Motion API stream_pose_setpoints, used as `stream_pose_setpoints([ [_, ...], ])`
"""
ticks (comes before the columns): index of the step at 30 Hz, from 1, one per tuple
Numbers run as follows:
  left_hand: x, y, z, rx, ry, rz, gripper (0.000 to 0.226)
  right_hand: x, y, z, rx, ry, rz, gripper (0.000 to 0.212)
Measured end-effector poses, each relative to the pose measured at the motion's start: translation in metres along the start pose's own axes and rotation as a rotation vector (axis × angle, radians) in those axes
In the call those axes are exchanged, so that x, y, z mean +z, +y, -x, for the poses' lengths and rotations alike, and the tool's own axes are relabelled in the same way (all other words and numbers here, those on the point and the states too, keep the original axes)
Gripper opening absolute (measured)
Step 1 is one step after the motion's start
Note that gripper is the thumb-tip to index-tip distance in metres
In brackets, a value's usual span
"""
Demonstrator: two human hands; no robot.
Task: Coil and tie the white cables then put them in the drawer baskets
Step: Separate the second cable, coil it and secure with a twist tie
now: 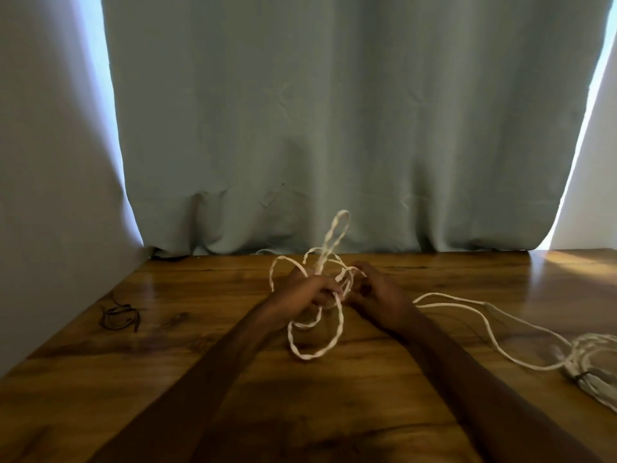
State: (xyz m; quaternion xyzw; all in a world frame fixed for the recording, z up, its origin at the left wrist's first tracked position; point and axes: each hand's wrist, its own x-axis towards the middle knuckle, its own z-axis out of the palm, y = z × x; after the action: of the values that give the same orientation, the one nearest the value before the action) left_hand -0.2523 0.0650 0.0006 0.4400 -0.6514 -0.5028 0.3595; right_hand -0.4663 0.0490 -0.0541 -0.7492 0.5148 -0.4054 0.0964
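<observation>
Behind your wooden table (100,379) hangs a grey-green curtain (334,111), with daylight showing at both of its edges. Far to your left on the tabletop lies a small, loosely coiled black cord (118,317), well apart from your hands. Near the middle, your left hand (307,292) has its fingers curled round several strands of the twisted white cable (334,342). One loop of it stands up in front of the curtain, and larger loops hang down to the wood below your hands. Just beside it, your right hand (377,295) grips the same gathered strands with its fingers curled in. From there two strands trail across the table to your right, reaching a blurred bundle of white cable (594,355) at the right edge.
</observation>
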Motion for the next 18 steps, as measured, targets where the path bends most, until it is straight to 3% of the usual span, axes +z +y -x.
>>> stream_pose_setpoints([
  [3, -0.034, 0.003, -0.011, -0.062, -0.179, 0.375, 0.027, -0.013, 0.013, 0.0, 0.058, 0.024, 0.035, 0.038],
  [6, -0.065, 0.002, -0.021, -0.011, -0.327, 0.723, 0.032, -0.019, 0.023, -0.002, 0.087, 0.06, 0.118, 0.026],
  [10, -0.081, -0.006, -0.024, 0.059, -0.212, 0.835, 0.026, -0.017, 0.023, -0.006, 0.113, 0.063, 0.099, 0.018],
  [12, -0.076, -0.014, -0.025, 0.048, -0.155, 0.758, 0.022, -0.014, 0.024, -0.006, 0.127, 0.054, 0.101, 0.018],
  [15, -0.068, -0.017, -0.025, 0.113, -0.027, 0.647, 0.035, -0.015, 0.027, -0.006, 0.133, 0.057, 0.125, 0.021],
  [18, -0.082, -0.007, -0.021, 0.202, 0.029, 0.794, 0.035, -0.016, 0.026, -0.005, 0.12, 0.075, 0.129, 0.021],
])
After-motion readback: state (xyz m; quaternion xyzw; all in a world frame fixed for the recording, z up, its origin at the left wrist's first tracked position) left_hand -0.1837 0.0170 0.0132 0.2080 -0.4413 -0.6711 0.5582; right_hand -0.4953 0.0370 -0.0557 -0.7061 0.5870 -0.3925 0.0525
